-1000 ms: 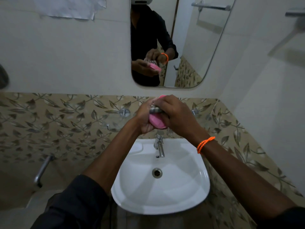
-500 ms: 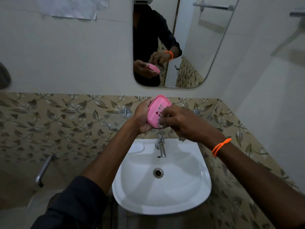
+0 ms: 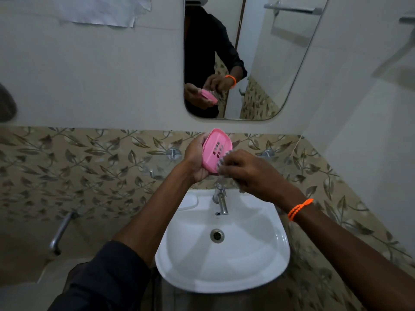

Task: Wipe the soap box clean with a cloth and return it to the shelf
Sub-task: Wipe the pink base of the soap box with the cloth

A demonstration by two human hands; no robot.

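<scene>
A pink oval soap box point(image 3: 216, 149) with several slots in its bottom is tilted up, its inside facing me, above the tap. My left hand point(image 3: 195, 158) grips it from the left and underneath. My right hand point(image 3: 248, 170) holds a grey-and-white patterned cloth point(image 3: 224, 161), bunched under the fingers, against the box's lower right rim. Most of the cloth is hidden by that hand. The mirror point(image 3: 253, 63) repeats both hands and the box.
A white washbasin point(image 3: 224, 254) with a chrome tap point(image 3: 220, 198) lies below my hands. A clear glass shelf point(image 3: 157, 167) on chrome mounts runs along the leaf-patterned tiles. A metal handle point(image 3: 59, 234) sticks out at lower left. A towel rail point(image 3: 408, 20) is on the right wall.
A second ago my right hand covered the box with the cloth. It has since slid down and right to the lower rim, baring the slotted inside. The box has tilted to face me.
</scene>
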